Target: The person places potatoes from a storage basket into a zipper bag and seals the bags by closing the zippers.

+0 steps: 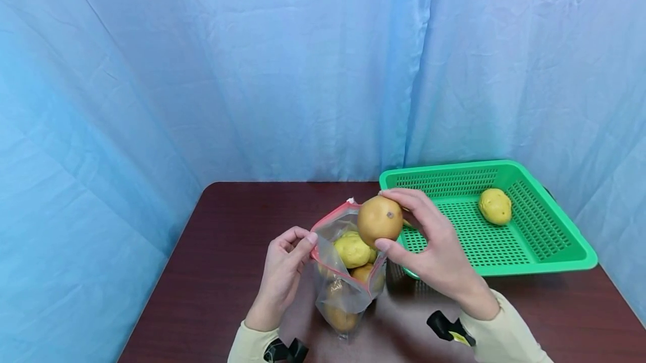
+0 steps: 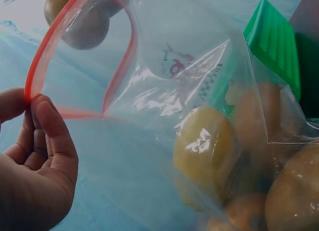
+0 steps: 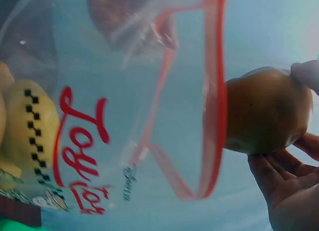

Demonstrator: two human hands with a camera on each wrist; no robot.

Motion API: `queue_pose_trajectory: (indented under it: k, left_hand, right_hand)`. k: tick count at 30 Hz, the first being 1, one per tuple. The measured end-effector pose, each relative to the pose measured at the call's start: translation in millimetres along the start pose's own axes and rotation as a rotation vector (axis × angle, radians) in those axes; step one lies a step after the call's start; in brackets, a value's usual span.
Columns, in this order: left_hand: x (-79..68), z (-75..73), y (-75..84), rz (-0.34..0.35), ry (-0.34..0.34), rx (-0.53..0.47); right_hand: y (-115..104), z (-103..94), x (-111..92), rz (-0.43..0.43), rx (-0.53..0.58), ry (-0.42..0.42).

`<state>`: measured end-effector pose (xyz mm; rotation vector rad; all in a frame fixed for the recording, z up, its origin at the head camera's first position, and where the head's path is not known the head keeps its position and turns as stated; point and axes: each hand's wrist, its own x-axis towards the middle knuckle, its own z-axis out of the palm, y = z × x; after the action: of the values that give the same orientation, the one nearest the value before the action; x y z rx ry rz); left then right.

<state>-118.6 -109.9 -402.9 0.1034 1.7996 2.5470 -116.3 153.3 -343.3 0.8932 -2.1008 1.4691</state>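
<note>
My left hand [image 1: 285, 273] pinches the red zip edge of a clear zip bag [image 1: 343, 298] between thumb and fingers. The bag's mouth gapes upward. Inside it lie a yellow lumpy fruit [image 1: 351, 249] and several round brown pears, seen through the plastic in the left wrist view. Right at the bag's mouth, a brown pear [image 1: 379, 220] is gripped by my right hand [image 1: 438, 239], thumb below and fingers over its far side. The right wrist view shows that pear [image 3: 269, 110] beside the red zip strip [image 3: 214, 96] and red lettering printed on the bag.
A green perforated basket [image 1: 560, 267] stands at the right of the dark table [image 1: 217, 273]. One yellow lumpy fruit [image 1: 495, 206] lies in its far right part; another yellow bit shows behind my right hand. Blue curtains [image 1: 303, 71] hang behind and at the sides.
</note>
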Motion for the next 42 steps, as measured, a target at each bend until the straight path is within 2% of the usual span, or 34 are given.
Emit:
queue_pose_trajectory:
  k: [3, 7, 9, 15, 22, 25, 28, 30, 32, 34, 36, 39, 41, 42]
  left_hand:
    - [-0.1, -0.1, 0.3, -0.001, 0.004, 0.003]
    - [0.5, -0.1, 0.3, -0.005, 0.007, 0.012]
    - [0.7, -0.3, 0.2, -0.003, 0.008, 0.01]
    - [0.8, -1.7, 0.2, 0.014, 0.016, 0.007]
    - [0.6, -2.3, 0.2, 0.03, 0.032, -0.026]
    - [-0.4, -2.9, 0.7, 0.033, 0.04, -0.031]
    - [-1.3, -3.7, 1.5, 0.035, 0.043, -0.03]
    - [-1.6, -4.4, 1.8, 0.034, 0.046, -0.03]
    - [-1.8, -5.5, 2.0, 0.034, 0.043, -0.028]
    - [-2.0, -6.6, 2.0, 0.034, 0.046, -0.031]
    - [-2.0, -7.6, 2.1, 0.036, 0.043, -0.032]
    - [-2.5, -8.5, 2.5, 0.038, 0.046, -0.038]
    - [-2.6, -8.4, 3.1, 0.039, 0.044, -0.048]
    - [-2.6, -8.1, 3.5, 0.04, 0.042, -0.053]
  right_hand:
    - [2, 7.0, -1, -0.035, -0.068, -0.003]
    - [5, 14.0, -4, -0.018, -0.159, -0.03]
    - [6, 16.9, -5, -0.002, -0.187, -0.059]
    - [8, 24.3, -3, -0.033, -0.281, -0.153]
    - [7, 29.6, -3, -0.017, -0.501, -0.254]
    - [7, 31.4, -3, -0.027, -0.56, -0.294]
    - [10, 31.2, -3, -0.098, -0.559, -0.273]
    - [13, 28.5, -3, -0.157, -0.534, -0.212]
    - [15, 23.2, -3, -0.182, -0.516, -0.118]
    - [17, 16.0, -2, -0.15, -0.532, -0.029]
    - [19, 8.2, 0, -0.047, -0.585, 0.011]
    - [20, -1.0, 1, 0.159, -0.654, -0.065]
    - [22, -4.9, 2, 0.247, -0.672, -0.141]
    - [22, -5.9, 2, 0.265, -0.666, -0.166]
